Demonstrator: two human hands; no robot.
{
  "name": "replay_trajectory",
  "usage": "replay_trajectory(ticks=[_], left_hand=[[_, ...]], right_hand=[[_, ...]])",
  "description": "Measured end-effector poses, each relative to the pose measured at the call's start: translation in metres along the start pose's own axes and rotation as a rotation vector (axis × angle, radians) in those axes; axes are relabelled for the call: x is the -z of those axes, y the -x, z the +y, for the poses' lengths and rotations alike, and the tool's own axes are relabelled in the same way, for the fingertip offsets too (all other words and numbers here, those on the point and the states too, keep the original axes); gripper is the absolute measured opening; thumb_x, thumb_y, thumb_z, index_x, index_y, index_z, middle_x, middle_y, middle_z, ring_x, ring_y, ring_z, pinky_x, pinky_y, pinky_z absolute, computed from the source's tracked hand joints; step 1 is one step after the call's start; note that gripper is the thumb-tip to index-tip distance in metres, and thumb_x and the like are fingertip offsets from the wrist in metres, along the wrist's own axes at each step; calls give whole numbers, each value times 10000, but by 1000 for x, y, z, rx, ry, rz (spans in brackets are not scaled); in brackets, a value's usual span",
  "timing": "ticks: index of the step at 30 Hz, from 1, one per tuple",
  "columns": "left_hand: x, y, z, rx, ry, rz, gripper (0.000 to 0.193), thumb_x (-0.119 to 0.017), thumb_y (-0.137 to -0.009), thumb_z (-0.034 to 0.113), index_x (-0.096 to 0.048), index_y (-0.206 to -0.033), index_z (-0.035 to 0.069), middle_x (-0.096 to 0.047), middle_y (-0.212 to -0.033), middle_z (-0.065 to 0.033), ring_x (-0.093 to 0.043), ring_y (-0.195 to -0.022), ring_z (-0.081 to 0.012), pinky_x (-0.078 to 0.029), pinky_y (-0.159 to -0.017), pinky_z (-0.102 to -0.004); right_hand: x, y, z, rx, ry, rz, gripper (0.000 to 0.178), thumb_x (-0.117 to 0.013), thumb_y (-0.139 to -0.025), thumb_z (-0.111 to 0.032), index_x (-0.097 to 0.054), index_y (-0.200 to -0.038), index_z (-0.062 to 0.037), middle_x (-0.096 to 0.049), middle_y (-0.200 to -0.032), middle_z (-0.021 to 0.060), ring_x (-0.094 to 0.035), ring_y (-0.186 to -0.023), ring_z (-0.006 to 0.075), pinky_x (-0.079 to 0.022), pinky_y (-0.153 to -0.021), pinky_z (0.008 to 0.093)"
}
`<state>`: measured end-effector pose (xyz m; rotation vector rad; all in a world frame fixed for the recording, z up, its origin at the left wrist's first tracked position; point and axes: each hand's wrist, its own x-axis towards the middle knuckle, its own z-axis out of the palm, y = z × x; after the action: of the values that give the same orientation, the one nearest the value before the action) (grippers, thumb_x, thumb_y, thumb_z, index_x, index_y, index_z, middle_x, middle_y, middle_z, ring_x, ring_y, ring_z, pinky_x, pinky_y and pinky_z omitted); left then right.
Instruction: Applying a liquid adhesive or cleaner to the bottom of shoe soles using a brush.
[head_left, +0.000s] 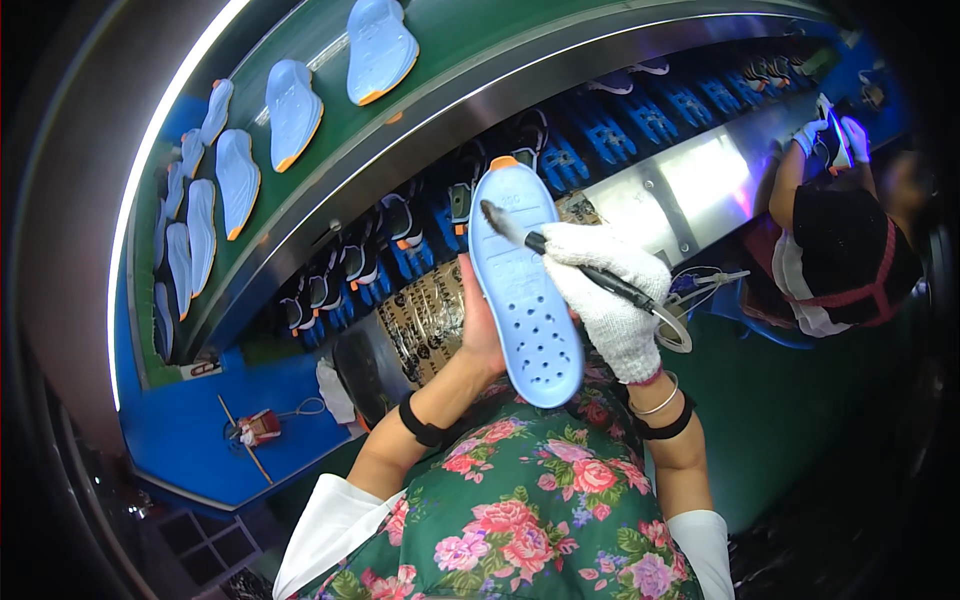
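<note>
My bare left hand (482,325) grips a light blue shoe sole (520,270) along its left edge, with the fingers mostly hidden beneath it. The sole has a grid of holes at the near end and an orange tip at the far end. In a white knit glove, my right hand (610,290) is closed round a black-handled brush (615,287) with a clear tube at its back end. The dark bristles lie over the upper part of the sole; whether they touch it, I cannot tell.
Several blue soles (295,115) lie on a green conveyor belt (330,160) at the upper left. Below it, shoes (360,262) sit on a rack of blue holders (605,135). A blue table (200,430) stands at left. At right, another person (835,235) handles a shoe.
</note>
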<state>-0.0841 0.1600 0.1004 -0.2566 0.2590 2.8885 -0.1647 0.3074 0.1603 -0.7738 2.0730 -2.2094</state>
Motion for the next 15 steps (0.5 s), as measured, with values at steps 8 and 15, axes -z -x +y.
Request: replay_trajectory(ticks=[8, 15], left_hand=[[-11, 5, -25, -222, -461, 197, 1020, -205, -896, 859, -261, -1583, 107, -408, -1561, -114, -444, -1398, -309, -346, -1176, -470], [11, 9, -21, -143, -357, 232, 1066, -139, -872, 885, -360, -1524, 71, -493, -1481, -143, -505, -1349, -291, -401, -1140, -438]], right_hand=[[-5, -2, -13, 499, 445, -47, 257, -739, -769, 41, -747, -1021, -9, -744, -1059, 164, -725, -955, 288, -562, -861, 365], [-10, 20, -20, 345, 224, -148, 212, -774, -753, 38, -754, -954, -25, -752, -1025, 154, -727, -915, 286, -563, -833, 355]])
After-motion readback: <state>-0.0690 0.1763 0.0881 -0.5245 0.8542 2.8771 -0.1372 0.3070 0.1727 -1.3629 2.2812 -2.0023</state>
